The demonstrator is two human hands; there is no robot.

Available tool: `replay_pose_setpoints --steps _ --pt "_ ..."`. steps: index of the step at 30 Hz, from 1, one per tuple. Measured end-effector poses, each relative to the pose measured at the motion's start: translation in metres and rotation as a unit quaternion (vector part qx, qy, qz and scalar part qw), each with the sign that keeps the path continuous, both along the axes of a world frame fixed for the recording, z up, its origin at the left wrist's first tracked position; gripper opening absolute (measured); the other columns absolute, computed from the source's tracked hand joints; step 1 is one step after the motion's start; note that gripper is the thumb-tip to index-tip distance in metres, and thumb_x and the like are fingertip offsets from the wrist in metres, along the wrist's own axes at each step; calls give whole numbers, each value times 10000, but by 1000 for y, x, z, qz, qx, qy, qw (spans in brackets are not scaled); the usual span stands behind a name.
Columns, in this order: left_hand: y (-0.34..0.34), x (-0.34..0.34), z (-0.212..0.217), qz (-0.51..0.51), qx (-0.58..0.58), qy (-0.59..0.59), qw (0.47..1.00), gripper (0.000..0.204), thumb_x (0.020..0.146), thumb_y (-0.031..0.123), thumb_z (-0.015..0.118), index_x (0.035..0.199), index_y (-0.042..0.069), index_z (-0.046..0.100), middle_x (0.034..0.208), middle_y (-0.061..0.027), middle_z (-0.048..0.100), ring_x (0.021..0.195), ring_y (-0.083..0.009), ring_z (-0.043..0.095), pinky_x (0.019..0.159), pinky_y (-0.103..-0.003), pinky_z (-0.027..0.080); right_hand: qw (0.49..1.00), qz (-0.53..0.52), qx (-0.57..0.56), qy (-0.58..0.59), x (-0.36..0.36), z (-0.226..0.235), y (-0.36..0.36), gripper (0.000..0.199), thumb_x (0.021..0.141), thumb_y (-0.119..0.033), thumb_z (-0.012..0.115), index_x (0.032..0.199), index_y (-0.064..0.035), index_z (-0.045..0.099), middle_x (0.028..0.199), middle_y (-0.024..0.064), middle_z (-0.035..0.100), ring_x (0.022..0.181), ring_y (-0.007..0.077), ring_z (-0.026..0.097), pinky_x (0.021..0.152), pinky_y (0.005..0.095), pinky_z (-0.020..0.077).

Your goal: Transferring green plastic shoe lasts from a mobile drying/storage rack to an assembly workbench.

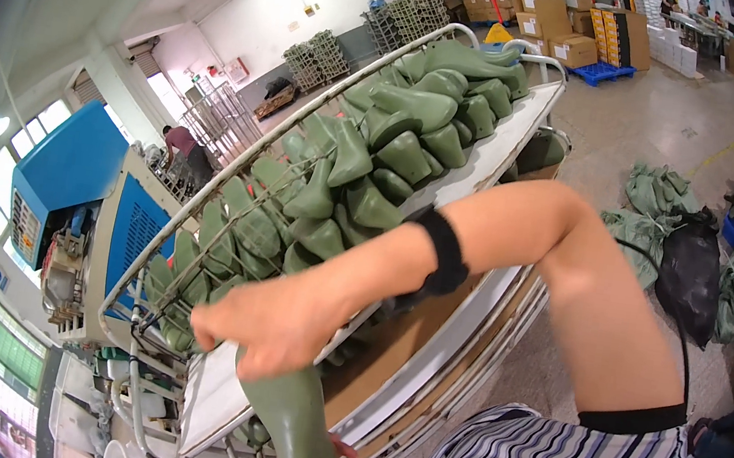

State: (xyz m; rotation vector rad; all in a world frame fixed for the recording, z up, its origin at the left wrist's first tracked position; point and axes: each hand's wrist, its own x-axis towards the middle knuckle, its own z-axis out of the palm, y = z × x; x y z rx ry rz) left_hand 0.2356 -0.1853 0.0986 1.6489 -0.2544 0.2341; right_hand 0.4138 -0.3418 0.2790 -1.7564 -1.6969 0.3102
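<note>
Reddish fingers of my left hand (pixel 344 449) wrap round the lower part of a green shoe last (pixel 291 418) at the bottom middle; most of that hand is hidden behind it. My right hand (pixel 266 327), slightly blurred, is at the last's upper end with its fingers curled in. What they hold, if anything, I cannot make out. A black band circles my right wrist, and the forearm crosses over the rack. Many more green shoe lasts (pixel 395 154) stand packed in rows on the white-topped rack (pixel 477 165) beyond my hands.
A blue and cream machine (pixel 132 217) stands left of the rack. At the right, green sacks (pixel 660 189) and a black bag (pixel 690 276) lie on the floor. Cardboard boxes (pixel 574 50) are stacked at the back. Far left, a person (pixel 187 150) bends over a rack.
</note>
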Motion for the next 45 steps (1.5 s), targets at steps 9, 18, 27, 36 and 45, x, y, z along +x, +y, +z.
replay_pose_setpoints --steps 9,18,27,36,45 --pt "-5 -73 -66 -37 -393 108 912 556 863 397 544 1229 -14 463 1057 -151 582 879 -300 582 716 -336 467 951 271 -148 17 -2 -8 95 346 821 -116 535 1103 78 482 734 170 598 599 253 638 427 345 527" --pt "10 -63 1 32 -210 172 962 551 869 384 536 1231 -24 456 950 -125 601 778 -289 596 663 -285 469 934 -35 -298 -194 138 -3 200 407 733 -379 676 722 16 577 700 99 569 628 233 549 571 366 455" --pt "83 -86 -17 52 -255 184 948 553 861 388 535 1236 -11 457 951 -130 601 789 -286 594 671 -302 471 807 -81 -418 -409 137 -64 240 408 657 -403 709 881 -63 674 911 78 656 778 278 612 598 468 459" --pt "114 -86 -46 30 -298 229 926 555 853 391 535 1242 3 458 951 -136 602 799 -283 591 679 -319 472 867 -130 -320 -360 174 -84 244 491 683 -346 692 995 29 633 927 169 647 856 344 613 707 472 485" --pt "69 -63 -69 39 -323 274 905 557 846 395 534 1248 17 458 952 -141 602 809 -281 588 687 -335 474 898 -32 -277 -340 158 -65 217 413 739 -308 694 974 29 648 959 173 637 813 326 596 665 443 475"
